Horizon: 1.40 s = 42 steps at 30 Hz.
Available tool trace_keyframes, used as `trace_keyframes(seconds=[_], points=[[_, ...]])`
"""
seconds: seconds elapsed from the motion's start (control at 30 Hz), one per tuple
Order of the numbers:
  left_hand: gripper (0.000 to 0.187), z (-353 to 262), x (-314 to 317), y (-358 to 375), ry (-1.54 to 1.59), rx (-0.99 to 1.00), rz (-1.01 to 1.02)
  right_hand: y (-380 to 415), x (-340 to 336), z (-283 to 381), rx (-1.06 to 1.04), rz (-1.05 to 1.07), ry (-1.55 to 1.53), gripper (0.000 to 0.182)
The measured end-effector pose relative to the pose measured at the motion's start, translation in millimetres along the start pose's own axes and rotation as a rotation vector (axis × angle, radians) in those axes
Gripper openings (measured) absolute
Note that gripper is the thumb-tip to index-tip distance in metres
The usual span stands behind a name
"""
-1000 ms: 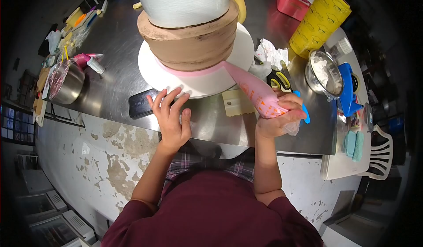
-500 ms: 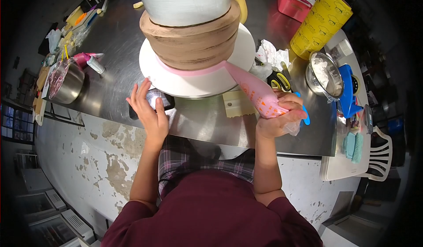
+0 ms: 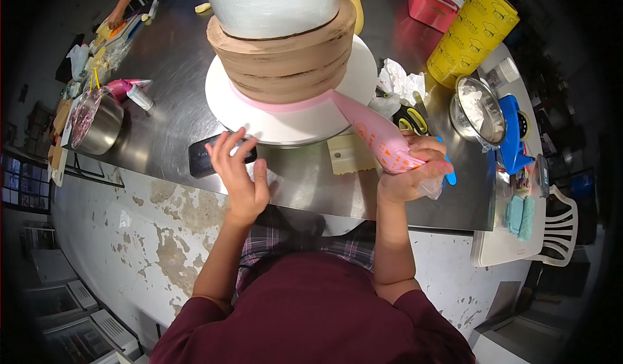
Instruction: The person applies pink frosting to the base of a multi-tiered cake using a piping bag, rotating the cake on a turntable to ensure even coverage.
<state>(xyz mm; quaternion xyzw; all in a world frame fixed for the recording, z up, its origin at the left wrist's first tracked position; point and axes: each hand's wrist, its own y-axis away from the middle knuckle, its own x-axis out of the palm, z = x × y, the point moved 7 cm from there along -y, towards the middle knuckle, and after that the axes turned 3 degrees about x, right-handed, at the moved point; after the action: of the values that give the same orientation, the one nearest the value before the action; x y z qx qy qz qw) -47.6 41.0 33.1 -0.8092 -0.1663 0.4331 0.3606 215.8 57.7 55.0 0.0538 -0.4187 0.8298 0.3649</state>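
The right hand (image 3: 415, 169) grips a pink piping bag (image 3: 379, 137), fingers closed — the left hand (image 3: 240, 179), fingers spread, holds nothing.

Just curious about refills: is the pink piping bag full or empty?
Not empty: the piping bag bulges below the right hand's grip; how full, I cannot tell.

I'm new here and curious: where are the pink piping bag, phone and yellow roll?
Pink piping bag (image 3: 378, 137), head view, middle of its side.
Phone (image 3: 202, 157), head view, left part of its face.
Yellow roll (image 3: 472, 36), head view, printed side.
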Motion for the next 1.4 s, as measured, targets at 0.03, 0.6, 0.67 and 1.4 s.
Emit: trace_keyframes(seconds=[0.03, 0.6, 0.67, 1.4], points=[[0.03, -2, 2, 0, -0.009, 0.017, 0.023, 0, 0, 0, 0.0, -0.001, 0.003, 0.056], [0.047, 43, 0, -11, 0.005, -0.161, -0.015, -2, -5, -2, 0.018, -0.005, 0.011, 0.054], [0.047, 43, -4, -10, 0.007, -0.156, -0.06, -3, -5, -1, 0.013, 0.011, 0.021, 0.055], [0.035, 19, 5, -7, 0.075, -0.098, -0.026, -3, -16, -1, -0.008, -0.082, -0.05, 0.052]])
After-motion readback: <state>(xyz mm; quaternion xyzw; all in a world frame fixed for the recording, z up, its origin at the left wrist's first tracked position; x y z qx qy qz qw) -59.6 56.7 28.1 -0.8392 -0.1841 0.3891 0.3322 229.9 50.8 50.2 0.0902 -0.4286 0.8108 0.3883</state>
